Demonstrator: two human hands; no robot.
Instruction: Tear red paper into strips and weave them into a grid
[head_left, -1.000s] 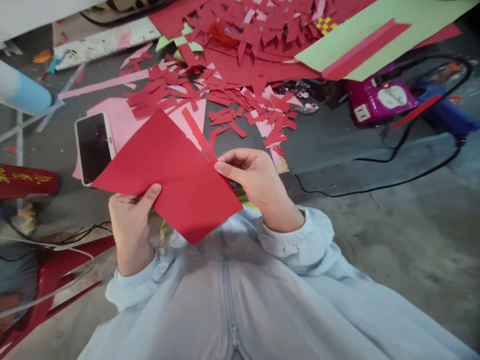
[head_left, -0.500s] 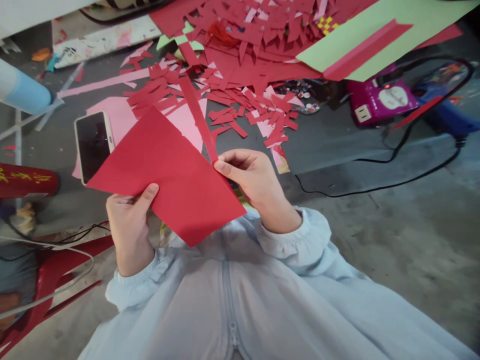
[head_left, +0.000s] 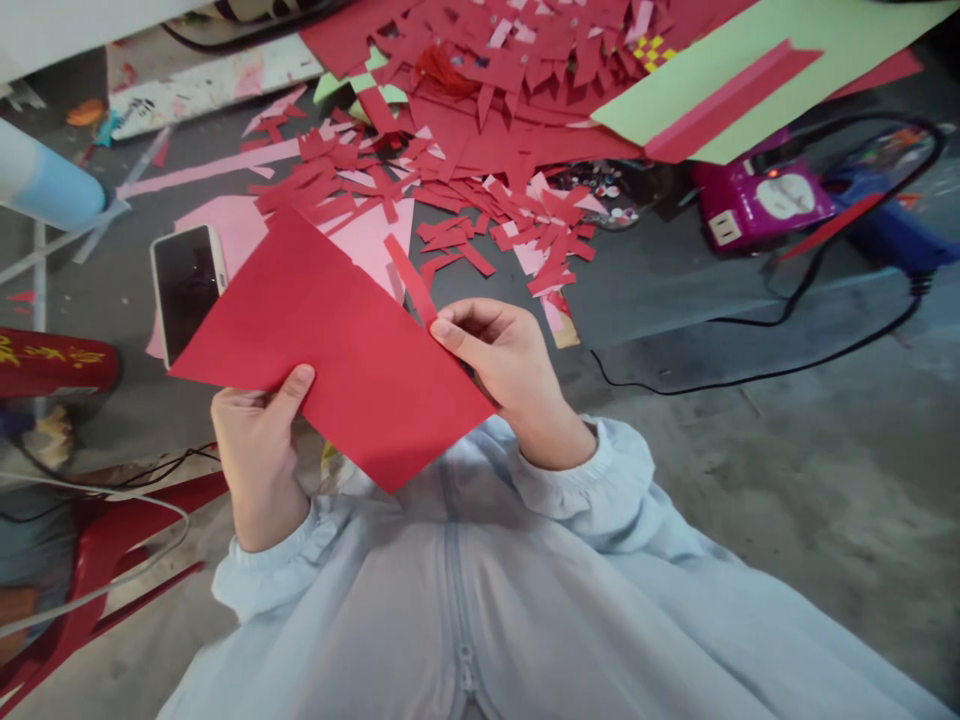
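Left hand point(head_left: 262, 455) closed on the lower-left edge of a red sheet point(head_left: 337, 350), thumb on top. Right hand point(head_left: 510, 365) pinching a narrow red strip point(head_left: 412, 275) at the sheet's upper-right edge (cannot tell whether it grips the sheet too). Sheet held over the near side of the worktop point(head_left: 637, 270), partly covering a phone point(head_left: 187, 285); paper scraps point(head_left: 450, 190) heaped beyond.

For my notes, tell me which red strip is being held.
The slim red strip pinched in the right hand; no hand touches the scattered red strips on the table.
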